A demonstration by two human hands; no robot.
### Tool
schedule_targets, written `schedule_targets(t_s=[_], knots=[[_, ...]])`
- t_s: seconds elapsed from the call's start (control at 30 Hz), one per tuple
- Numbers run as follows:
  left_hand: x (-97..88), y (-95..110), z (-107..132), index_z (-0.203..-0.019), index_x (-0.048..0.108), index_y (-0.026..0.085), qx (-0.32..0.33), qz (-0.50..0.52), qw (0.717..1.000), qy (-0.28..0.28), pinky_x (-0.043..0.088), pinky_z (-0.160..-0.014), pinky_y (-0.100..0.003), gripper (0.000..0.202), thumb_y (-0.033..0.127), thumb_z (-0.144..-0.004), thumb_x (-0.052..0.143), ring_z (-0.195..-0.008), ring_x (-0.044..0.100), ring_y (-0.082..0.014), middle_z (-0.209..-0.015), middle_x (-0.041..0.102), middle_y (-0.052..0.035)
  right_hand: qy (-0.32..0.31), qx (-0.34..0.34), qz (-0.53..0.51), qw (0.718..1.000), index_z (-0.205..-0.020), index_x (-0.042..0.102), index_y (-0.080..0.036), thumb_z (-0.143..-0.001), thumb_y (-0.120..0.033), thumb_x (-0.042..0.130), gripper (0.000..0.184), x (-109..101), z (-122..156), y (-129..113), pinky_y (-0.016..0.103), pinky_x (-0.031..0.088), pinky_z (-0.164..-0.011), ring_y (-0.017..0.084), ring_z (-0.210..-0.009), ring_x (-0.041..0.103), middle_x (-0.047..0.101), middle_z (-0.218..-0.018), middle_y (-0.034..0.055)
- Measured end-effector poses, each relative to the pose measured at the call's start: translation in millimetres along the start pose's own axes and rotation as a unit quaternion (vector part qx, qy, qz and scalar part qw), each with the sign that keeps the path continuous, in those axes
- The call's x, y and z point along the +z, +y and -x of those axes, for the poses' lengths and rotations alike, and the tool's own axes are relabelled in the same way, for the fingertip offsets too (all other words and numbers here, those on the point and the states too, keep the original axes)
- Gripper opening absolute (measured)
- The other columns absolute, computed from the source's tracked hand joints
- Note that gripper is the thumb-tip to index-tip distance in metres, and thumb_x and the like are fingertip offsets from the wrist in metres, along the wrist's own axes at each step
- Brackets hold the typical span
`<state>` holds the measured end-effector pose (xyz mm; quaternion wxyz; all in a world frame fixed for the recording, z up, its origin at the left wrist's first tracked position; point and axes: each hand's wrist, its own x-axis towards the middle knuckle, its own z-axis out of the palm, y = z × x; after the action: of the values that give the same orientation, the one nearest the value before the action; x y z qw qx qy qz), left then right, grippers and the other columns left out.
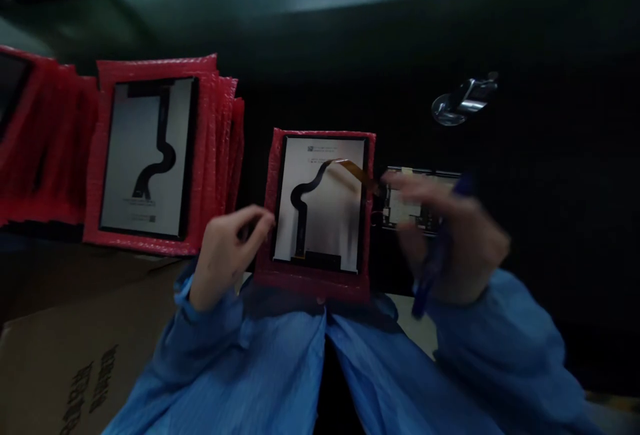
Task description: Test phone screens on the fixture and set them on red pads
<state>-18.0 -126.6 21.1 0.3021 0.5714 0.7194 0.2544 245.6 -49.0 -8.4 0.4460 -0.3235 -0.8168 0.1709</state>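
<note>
A stack of red bubble sleeves (pixel 220 155), topped by another screen panel (pixel 147 155), lies at ten o'clock from the hands; a cardboard box (pixel 75 348) sits at eight o'clock, and a shiny metal piece (pixel 463 101) at one o'clock on the dark table (pixel 550 221). The left hand (pixel 225 255) has its fingers curled, tips touching the left edge of the red sleeve (pixel 320 281) holding a screen panel (pixel 325 208). The right hand (pixel 445 235) is blurred, gripping a blue pen (pixel 430 275); its fingers lie at three o'clock from the panel, over a circuit board (pixel 415 208), near the orange ribbon cable (pixel 355 169).

Dim, bluish light from above; right hand (pixel 445 241) motion-blurred, edges dark and warped.
</note>
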Motion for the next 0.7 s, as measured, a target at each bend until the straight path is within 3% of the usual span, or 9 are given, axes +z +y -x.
schedule_targets(t_s=[0.1, 0.17, 0.27, 0.37, 0.5, 0.57, 0.6, 0.7], knots=[[4.7, -19.7, 49.1, -0.093, 0.074, 0.02, -0.118, -0.01, 0.991, -0.063, 0.04, -0.058, -0.025, 0.031, 0.044, -0.097, 0.055, -0.06, 0.057, -0.0129, -0.071, 0.067, 0.0018, -0.167, -0.012, 0.005, 0.986, -0.127, 0.059, -0.014, -0.093, -0.015, 0.063, 0.034, 14.9, 38.1, -23.3, 0.044, 0.053, -0.11, 0.029, -0.131, 0.059, 0.067, -0.132, 0.0125], [13.4, -31.7, 67.3, -0.104, 0.074, 0.019, -0.161, 0.007, 0.984, -0.073, 0.04, -0.059, -0.026, 0.034, 0.047, -0.095, 0.055, -0.061, 0.055, -0.0132, -0.079, 0.069, 0.0003, -0.226, -0.003, 0.039, 0.973, -0.135, 0.054, -0.009, -0.096, -0.021, 0.06, 0.042, 31.4, 59.6, -31.6, 0.054, 0.047, -0.114, 0.035, -0.142, 0.047, 0.058, -0.143, 0.0179], [24.4, -43.1, 74.3, -0.115, 0.07, 0.018, -0.184, 0.066, 0.978, -0.078, 0.043, -0.063, -0.026, 0.039, 0.047, -0.093, 0.056, -0.07, 0.058, -0.0152, -0.091, 0.07, -0.003, -0.227, 0.004, 0.075, 0.971, -0.142, 0.048, -0.006, -0.097, -0.024, 0.056, 0.049, 51.9, 77.5, -34.5, 0.06, 0.041, -0.117, 0.039, -0.148, 0.035, 0.05, -0.151, 0.0205], [27.6, -46.7, 69.5, -0.108, 0.071, 0.018, -0.195, 0.141, 0.968, -0.074, 0.044, -0.062, -0.025, 0.039, 0.049, -0.088, 0.062, -0.079, 0.06, -0.018, -0.09, 0.068, -0.0053, -0.208, 0.011, 0.086, 0.974, -0.145, 0.046, -0.007, -0.098, -0.024, 0.054, 0.051, 62.2, 80.7, -35.0, 0.058, 0.039, -0.119, 0.037, -0.151, 0.031, 0.049, -0.151, 0.0205], [21.0, -33.5, 67.4, -0.09, 0.07, 0.019, -0.216, 0.276, 0.935, -0.048, 0.028, -0.045, -0.022, 0.034, 0.052, -0.086, 0.065, -0.055, 0.045, -0.0113, -0.07, 0.058, -0.0013, -0.18, 0.019, 0.064, 0.981, -0.152, 0.04, -0.009, -0.096, -0.02, 0.055, 0.058, 67.0, 75.4, -41.2, 0.058, 0.038, -0.12, 0.037, -0.152, 0.028, 0.043, -0.156, 0.0205], [17.8, -19.2, 68.7, -0.088, 0.069, 0.02, -0.167, 0.32, 0.931, -0.045, 0.026, -0.042, -0.022, 0.031, 0.048, -0.094, 0.057, -0.048, 0.039, -0.0095, -0.065, 0.054, 0.0004, -0.133, 0.037, 0.035, 0.99, -0.157, 0.033, -0.015, -0.098, -0.019, 0.051, 0.062, 67.4, 73.1, -45.4, 0.057, 0.039, -0.12, 0.035, -0.151, 0.031, 0.04, -0.158, 0.0168], [17.8, -12.0, 68.7, -0.088, 0.069, 0.02, -0.112, 0.318, 0.94, -0.049, 0.032, -0.044, -0.023, 0.03, 0.044, -0.098, 0.052, -0.049, 0.044, -0.0102, -0.066, 0.056, -0.0002, -0.099, 0.049, 0.021, 0.994, -0.159, 0.031, -0.019, -0.099, -0.021, 0.049, 0.062, 67.1, 73.0, -47.0, 0.056, 0.041, -0.119, 0.033, -0.15, 0.034, 0.039, -0.159, 0.0143], [29.2, -0.8, 62.3, -0.096, 0.071, 0.02, 0.116, 0.163, 0.979, -0.047, 0.052, -0.065, -0.026, 0.027, 0.027, -0.1, 0.046, -0.074, 0.066, -0.0167, -0.087, 0.071, -0.007, -0.01, 0.086, 0.006, 0.996, -0.159, 0.031, -0.029, -0.103, -0.027, 0.04, 0.057, 64.6, 79.7, -47.1, 0.058, 0.042, -0.118, 0.033, -0.146, 0.041, 0.038, -0.161, 0.0088]])
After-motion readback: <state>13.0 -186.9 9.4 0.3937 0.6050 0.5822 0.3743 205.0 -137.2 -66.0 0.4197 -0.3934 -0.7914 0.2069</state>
